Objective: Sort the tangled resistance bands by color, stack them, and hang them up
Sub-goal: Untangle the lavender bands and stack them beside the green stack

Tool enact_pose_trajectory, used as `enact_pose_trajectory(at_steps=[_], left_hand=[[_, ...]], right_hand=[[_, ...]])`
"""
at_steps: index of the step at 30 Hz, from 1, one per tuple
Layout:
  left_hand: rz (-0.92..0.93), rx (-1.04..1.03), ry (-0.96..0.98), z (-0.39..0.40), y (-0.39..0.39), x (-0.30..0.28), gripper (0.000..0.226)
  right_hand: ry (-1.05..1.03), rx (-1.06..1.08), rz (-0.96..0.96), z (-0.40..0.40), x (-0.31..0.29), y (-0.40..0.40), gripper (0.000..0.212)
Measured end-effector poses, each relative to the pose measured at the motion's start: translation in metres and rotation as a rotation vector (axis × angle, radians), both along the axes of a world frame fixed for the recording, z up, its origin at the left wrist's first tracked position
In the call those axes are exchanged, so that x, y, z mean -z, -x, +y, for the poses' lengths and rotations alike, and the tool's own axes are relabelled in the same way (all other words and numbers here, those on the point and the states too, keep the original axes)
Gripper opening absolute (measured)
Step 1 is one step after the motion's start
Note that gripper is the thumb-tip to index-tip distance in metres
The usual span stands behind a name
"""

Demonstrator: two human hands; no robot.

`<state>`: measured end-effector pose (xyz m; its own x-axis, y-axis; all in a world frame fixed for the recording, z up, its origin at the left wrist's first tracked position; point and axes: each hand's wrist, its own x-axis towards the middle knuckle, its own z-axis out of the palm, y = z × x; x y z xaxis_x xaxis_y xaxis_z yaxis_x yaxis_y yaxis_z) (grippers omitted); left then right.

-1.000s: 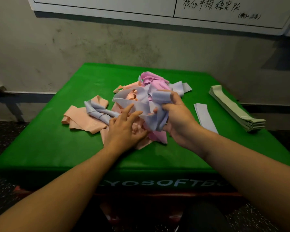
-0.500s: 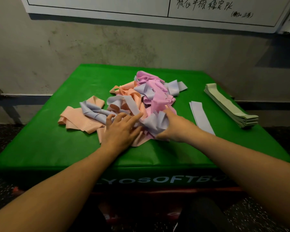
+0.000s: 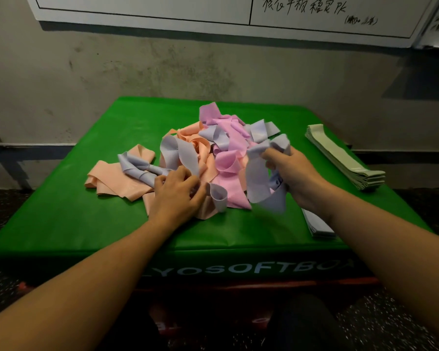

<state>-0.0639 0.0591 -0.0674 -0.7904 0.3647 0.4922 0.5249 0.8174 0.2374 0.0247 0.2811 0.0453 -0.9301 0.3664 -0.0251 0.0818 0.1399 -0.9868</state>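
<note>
A lavender band (image 3: pixel 260 183) was gripped in the right hand (image 3: pixel 293 173), its length trailing down and left into the pile (image 3: pixel 213 153) on the surface (image 3: pixel 61 211). The left hand (image 3: pixel 176 196), fingers curled, pressed the pile's near edge, nearer the tangle.

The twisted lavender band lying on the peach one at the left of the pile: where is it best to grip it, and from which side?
Probably at the far left end of the twisted lavender band, coming from above and the left. That end lies free on top of the peach band; its near end runs under the left hand into the pile.
</note>
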Motion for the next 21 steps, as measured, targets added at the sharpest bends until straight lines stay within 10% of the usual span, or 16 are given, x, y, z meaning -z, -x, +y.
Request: enact_pose_trajectory(at_steps=[10,21], left_hand=[[0.128,0.352,-0.28,0.002,-0.025,-0.025,0.036],[-0.468,0.609,-0.755,0.034,-0.11,-0.092,0.013]], right_hand=[[0.149,-0.232,0.035,0.002,-0.012,-0.035,0.024],[0.113,-0.376,0.036,-0.013,-0.024,-0.09,0.031]])
